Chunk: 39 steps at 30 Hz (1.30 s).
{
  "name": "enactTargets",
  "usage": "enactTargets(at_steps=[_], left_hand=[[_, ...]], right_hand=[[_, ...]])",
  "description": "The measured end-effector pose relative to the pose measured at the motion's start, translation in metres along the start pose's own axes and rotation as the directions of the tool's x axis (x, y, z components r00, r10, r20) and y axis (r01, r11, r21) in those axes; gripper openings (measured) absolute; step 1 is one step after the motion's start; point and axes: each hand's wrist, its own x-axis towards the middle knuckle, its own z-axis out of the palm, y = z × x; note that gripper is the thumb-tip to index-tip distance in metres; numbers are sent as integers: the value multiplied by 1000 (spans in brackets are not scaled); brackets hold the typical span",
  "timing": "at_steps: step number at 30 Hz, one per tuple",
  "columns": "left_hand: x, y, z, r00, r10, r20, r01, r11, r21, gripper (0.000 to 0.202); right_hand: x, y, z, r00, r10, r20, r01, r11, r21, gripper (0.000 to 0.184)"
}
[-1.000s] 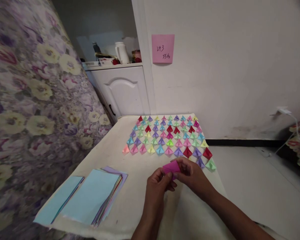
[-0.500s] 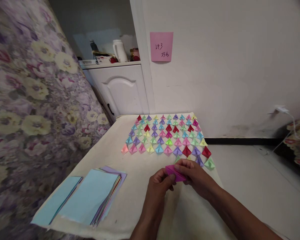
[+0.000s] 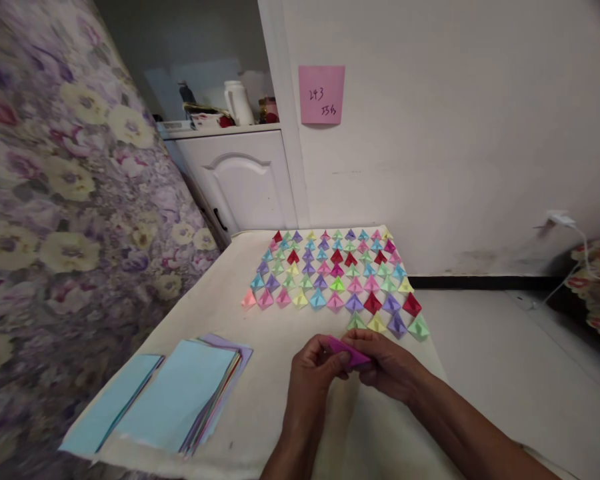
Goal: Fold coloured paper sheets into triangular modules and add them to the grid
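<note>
Lower and flatter now, magenta paper (image 3: 349,352); pink note (image 3: 321,95) "243".

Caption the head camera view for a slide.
Left hand and right hand pinch a magenta folded paper over a table of colourful origami pieces.

**One note, one number**

Ahead of me, a pink sticky note (image 3: 321,95) is stuck on the white wall (image 3: 430,133). I read the handwritten number "243" on it. The scribble beneath is too unclear to make out.
</note>
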Motion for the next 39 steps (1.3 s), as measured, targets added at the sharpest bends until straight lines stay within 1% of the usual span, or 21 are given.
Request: enactTargets(at_steps=[3,5,7,10,13,15,17,19,21,23,25,27,31,33,37,39], left_hand=[[0,1,2,999,3,-44,-5,999,-50,21],[1,1,2,997,-11,-70,7,998,-65,31],[1,0,1,998,-32,-62,29,999,-45,36],[1,-1,-1,998,-55,-28,54,998,-10,28],[2,-2,-2,994,-83,-70,82,997,-14,27],[2,-1,-2,991,-97,-89,95,995,-26,26],[3,0,-2,990,-109,-85,106,994,-39,23],[3,0,-3,989,-113,-97,109,993,-47,20],[4,0,-4,985,-103,-135,98,994,-43,19],[4,-2,-4,982,-88,-169,84,996,-30,19],[4,-3,-3,981,-76,-176,74,997,-15,19],[3,-3,-3,984,-76,-161,75,997,-7,18],[1,1,-2,988,-98,-116,97,995,-7,19],[0,4,-2,991,-90,-98,93,996,18,22],[0,4,-5,997,4,-82,5,994,105,21],[1,2,-6,997,21,-76,-11,992,129,19]], right_hand=[[1,1,1,1000,18,-11,-17,1000,10,24],[2,2,0,1000,12,-8,-12,1000,4,25],[3,2,-1,1000,9,-4,-9,1000,1,24],[4,4,-2,1000,20,-17,-20,1000,14,23],[3,5,-1,999,39,-24,-38,999,14,21],[2,4,1,999,36,-25,-36,999,-27,19],[-1,0,3,998,-11,-55,6,996,-87,18],[-4,-4,4,985,-128,-113,110,983,-150,19],[-5,-8,5,945,-286,-161,241,937,-254,22],[-5,-9,7,911,-386,-143,304,866,-397,24],[-4,-8,9,918,-387,-89,296,815,-498,22],[-3,-5,10,933,-356,-51,280,807,-520,21],[1,-1,5,931,-364,-34,302,819,-488,20],[2,-2,2,928,-372,-33,311,820,-481,20],[1,-4,0,923,-383,-40,322,824,-466,20],[1,-4,0,925,-377,-49,321,844,-431,19]])
